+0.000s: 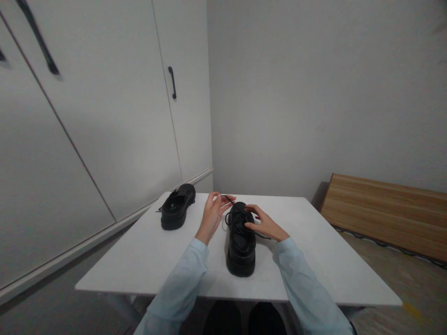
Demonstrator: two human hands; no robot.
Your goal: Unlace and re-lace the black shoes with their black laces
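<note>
A black lace-up shoe (pixel 241 251) stands on the white table, its heel toward me. To its upper left, my left hand (pixel 213 211) pinches a black shoelace (pixel 228 200), which runs down to the front of the shoe. My right hand (pixel 263 224) is at the shoe's right side, thumb and fingers curved around the laces; whether it grips a lace is hard to make out. One lace end sticks out to the right beneath this hand. A second black shoe (pixel 174 216) sits at the table's back left, its laces loose at the side.
The white table (pixel 139 265) is in front of me, its near edge just above my legs. White cabinets (pixel 104 116) with black handles line the left. A wooden board (pixel 384 214) leans at the grey wall on the right.
</note>
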